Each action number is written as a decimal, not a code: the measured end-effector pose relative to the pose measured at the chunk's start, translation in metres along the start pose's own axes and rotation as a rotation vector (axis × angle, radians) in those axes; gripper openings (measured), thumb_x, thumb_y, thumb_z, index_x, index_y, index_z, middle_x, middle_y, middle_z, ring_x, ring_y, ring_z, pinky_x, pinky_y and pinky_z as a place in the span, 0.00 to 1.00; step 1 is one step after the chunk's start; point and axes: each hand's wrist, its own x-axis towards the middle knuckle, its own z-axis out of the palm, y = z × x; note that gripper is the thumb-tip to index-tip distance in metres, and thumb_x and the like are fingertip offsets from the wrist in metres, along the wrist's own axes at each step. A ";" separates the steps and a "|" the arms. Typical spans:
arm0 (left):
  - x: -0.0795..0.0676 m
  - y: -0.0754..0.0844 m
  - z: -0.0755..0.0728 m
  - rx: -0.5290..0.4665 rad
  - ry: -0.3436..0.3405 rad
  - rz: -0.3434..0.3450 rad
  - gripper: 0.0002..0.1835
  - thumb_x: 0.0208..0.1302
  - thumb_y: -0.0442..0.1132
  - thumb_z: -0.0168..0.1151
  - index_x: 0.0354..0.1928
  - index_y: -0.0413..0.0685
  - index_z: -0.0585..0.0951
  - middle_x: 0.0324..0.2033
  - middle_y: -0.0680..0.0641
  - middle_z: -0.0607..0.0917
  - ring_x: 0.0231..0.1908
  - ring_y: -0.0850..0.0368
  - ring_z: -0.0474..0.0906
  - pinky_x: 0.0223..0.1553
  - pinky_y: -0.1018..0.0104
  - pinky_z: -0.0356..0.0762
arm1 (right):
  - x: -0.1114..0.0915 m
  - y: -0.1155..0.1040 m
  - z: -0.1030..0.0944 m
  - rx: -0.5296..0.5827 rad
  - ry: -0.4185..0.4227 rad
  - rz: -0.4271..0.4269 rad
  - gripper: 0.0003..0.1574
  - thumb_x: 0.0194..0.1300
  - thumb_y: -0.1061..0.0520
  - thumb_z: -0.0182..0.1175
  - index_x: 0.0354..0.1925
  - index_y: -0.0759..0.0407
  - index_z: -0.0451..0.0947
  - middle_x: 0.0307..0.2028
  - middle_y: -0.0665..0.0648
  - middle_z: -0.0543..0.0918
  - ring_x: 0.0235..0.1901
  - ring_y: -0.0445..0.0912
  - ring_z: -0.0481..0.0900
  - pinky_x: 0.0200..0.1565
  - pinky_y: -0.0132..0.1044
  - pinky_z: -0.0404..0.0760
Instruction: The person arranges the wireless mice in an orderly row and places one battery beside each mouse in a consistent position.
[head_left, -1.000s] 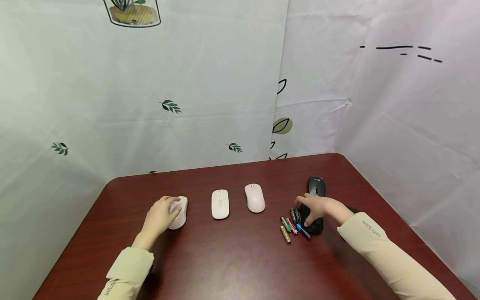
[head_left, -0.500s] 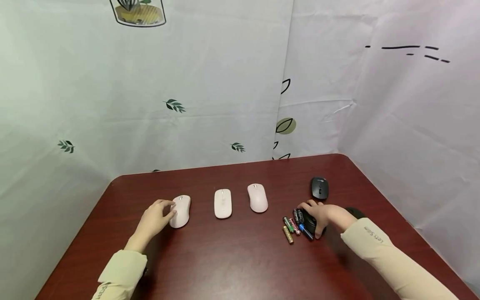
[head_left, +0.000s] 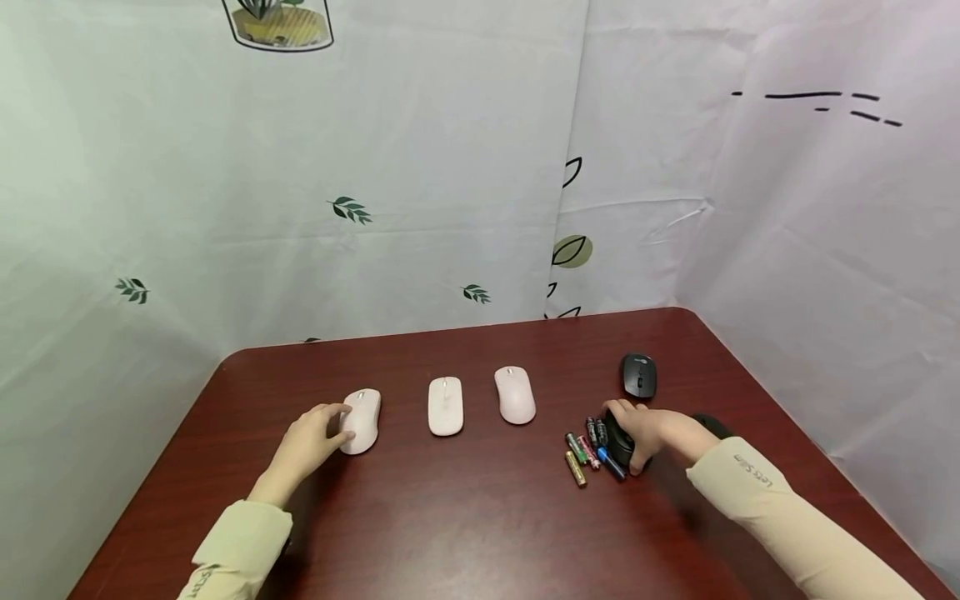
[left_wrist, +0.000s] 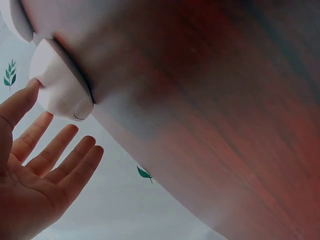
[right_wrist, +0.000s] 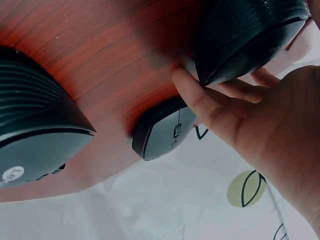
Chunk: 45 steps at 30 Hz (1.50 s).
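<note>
Sitting wide and relaxed, the left hand (head_left: 309,437) had its fingers mostly straight and gripped nothing, right at the side of the leftmost white mouse (head_left: 362,422) on the dark red table (head_left: 450,533). Its thumb tip looked like it touched the mouse. The right hand (head_left: 657,433) was another story: fingers bent over one end of a black mouse (head_left: 618,442), thumb round the other end, so it pretty much had hold of it. That mouse was down by six batteries (head_left: 588,452), mixed colors, all bunched up. A dark gray mouse (head_left: 640,377) lay just past that hand, and the right wrist view caught a second black mouse (right_wrist: 40,115). Between the hands were a flat white mouse (head_left: 446,407) and a pinkish mouse (head_left: 515,396), well apart from both.
</note>
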 end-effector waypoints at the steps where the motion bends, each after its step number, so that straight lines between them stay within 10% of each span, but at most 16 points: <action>1: 0.000 0.000 0.000 0.004 0.004 0.005 0.21 0.54 0.37 0.68 0.50 0.35 0.79 0.47 0.31 0.80 0.48 0.34 0.76 0.47 0.41 0.72 | 0.000 0.000 0.000 -0.006 -0.002 -0.001 0.62 0.41 0.59 0.76 0.65 0.71 0.49 0.62 0.72 0.60 0.61 0.69 0.61 0.54 0.59 0.68; 15: -0.008 -0.008 -0.003 -0.042 0.000 0.054 0.18 0.56 0.36 0.66 0.49 0.38 0.80 0.48 0.35 0.82 0.50 0.37 0.77 0.49 0.41 0.72 | 0.005 -0.024 -0.020 -0.100 0.047 -0.082 0.59 0.46 0.52 0.73 0.66 0.72 0.52 0.60 0.71 0.62 0.56 0.65 0.65 0.51 0.56 0.72; 45: -0.029 -0.022 -0.015 -0.034 -0.036 0.038 0.16 0.56 0.36 0.65 0.47 0.38 0.81 0.46 0.37 0.83 0.50 0.37 0.77 0.50 0.41 0.73 | 0.053 -0.173 -0.002 -0.230 0.230 -0.390 0.58 0.41 0.45 0.74 0.66 0.63 0.60 0.58 0.61 0.69 0.49 0.53 0.68 0.48 0.39 0.74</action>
